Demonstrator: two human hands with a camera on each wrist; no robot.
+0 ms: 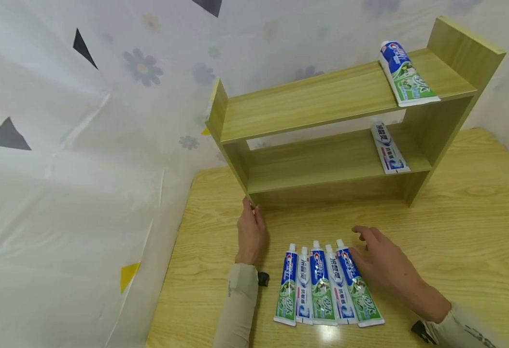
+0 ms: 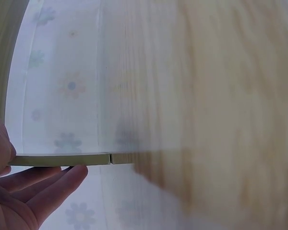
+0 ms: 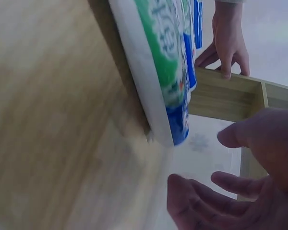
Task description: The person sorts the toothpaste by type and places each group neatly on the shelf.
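My left hand (image 1: pixel 251 234) grips the lower left side panel of a wooden shelf (image 1: pixel 298 108), thumb on one face and fingers (image 2: pixel 62 189) on the other. Beside the rightmost blue-and-green toothpaste tube (image 1: pixel 359 285) is my right hand (image 1: pixel 389 266), fingers loosely bent and holding nothing. That tube ends a row of several on the table, where blue-and-green tubes alternate with white toothpaste tubes (image 1: pixel 304 290), caps toward the shelf. Another blue-and-green tube (image 1: pixel 406 75) lies on the top board at the right. A white tube (image 1: pixel 389 150) lies on the lower board beneath it.
The wood-grain table (image 1: pixel 467 232) carries the shelf and the row of tubes. Behind and to the left hangs a pale flowered sheet (image 1: pixel 141 111). The shelf's right side panel (image 1: pixel 443 130) rises from the table at the far right.
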